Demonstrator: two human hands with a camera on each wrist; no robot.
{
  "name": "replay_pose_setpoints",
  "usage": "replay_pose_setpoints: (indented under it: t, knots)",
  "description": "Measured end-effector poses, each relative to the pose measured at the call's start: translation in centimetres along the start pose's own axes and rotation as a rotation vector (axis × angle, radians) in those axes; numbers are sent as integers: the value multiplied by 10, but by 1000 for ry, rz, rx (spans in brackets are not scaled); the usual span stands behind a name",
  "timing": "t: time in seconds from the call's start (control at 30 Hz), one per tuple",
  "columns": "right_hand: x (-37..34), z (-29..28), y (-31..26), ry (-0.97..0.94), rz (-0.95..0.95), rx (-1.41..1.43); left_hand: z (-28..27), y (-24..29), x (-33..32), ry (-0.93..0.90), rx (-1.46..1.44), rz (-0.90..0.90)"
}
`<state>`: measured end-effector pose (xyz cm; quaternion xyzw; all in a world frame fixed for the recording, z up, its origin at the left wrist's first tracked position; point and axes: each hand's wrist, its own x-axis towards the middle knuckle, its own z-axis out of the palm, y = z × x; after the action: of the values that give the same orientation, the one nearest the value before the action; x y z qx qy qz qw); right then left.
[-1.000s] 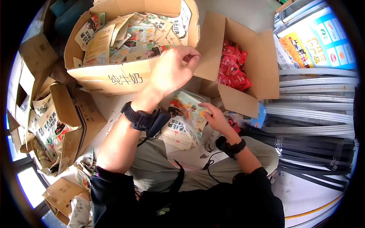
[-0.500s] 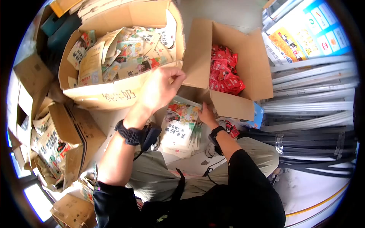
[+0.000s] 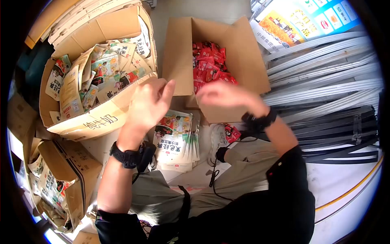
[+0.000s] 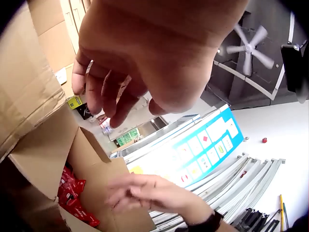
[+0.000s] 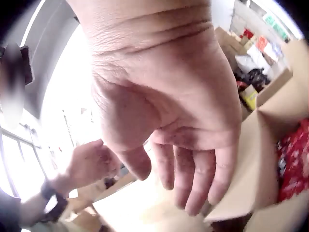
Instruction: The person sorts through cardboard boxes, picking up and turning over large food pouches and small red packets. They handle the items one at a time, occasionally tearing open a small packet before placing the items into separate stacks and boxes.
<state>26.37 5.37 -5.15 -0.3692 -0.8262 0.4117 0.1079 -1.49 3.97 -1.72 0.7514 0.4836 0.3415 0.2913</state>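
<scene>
My left hand (image 3: 148, 101) is raised by the near right corner of a large carton (image 3: 91, 124), its fingers loosely bent and nothing in them. Blurred in the head view, my right hand (image 3: 225, 95) hovers over the near flap of a smaller carton (image 3: 177, 61). Red packets (image 3: 211, 61) fill the bottom of that box. In the right wrist view the right hand's fingers (image 5: 203, 179) hang relaxed around no object. Below and between the hands, a stack of printed food pouches (image 3: 174, 142) lies on the floor.
Many loose pouches (image 3: 107, 67) heap up inside the large carton. Another carton (image 3: 71, 162) with pouches stands at the lower left. Bundles of white strips (image 3: 325, 69) and black strips (image 3: 337, 136) lie on the right. A red packet (image 3: 232, 133) is beside a shoe (image 3: 218, 140).
My right hand has let go of the pouch at the stack and moved up to the box of red packets. The head view has turned right; my left hand stays raised by the large carton.
</scene>
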Motion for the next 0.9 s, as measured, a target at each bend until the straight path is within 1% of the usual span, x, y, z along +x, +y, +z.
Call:
replay_pose_setpoints:
  t: [0.03,0.07,0.13,0.17,0.2,0.27,0.33,0.37,0.4,0.47,0.5,0.53,0.6,0.67,0.73,0.77,0.8,0.87,0.9]
  knots:
    - [7,-47,26,125,371,77,9,-3,0,3,29,64]
    - [8,-63,61,209,410,-12,14,-5,-1,7,36,63]
    - [5,-87,116,220,390,-371,20,-9,-1,13,160,196]
    - [3,-86,143,134,495,-542,21,-9,0,-51,178,174]
    - [5,-86,165,50,598,-714,23,-9,1,-43,194,178]
    - [3,-69,181,-119,739,-872,27,-11,3,-53,238,248]
    - [-2,-47,212,-77,710,-866,28,-8,5,-77,233,268]
    - [0,-39,222,-96,731,-832,27,-6,6,-109,202,290]
    - [1,-32,233,-122,754,-799,28,-6,6,-141,183,261]
    - [5,-17,260,-156,786,-829,29,-4,6,-167,189,238]
    - [8,-11,267,-173,833,-774,29,-4,7,-162,202,228]
    - [11,-6,274,-176,821,-771,30,-4,8,-174,199,214]
    - [9,4,281,-109,820,-738,33,-6,10,-198,189,194]
    - [9,2,282,-163,820,-751,36,-7,12,-223,195,197]
    - [8,-2,297,-237,825,-602,37,-7,14,-232,192,201]
    - [4,4,307,-113,764,-619,38,-7,15,-234,198,208]
    - [1,-1,301,-117,778,-621,39,-7,16,-238,184,212]
    - [6,-16,268,-34,685,-622,41,-4,18,-231,209,211]
    - [7,-21,254,-37,696,-631,42,-5,18,-221,209,216]
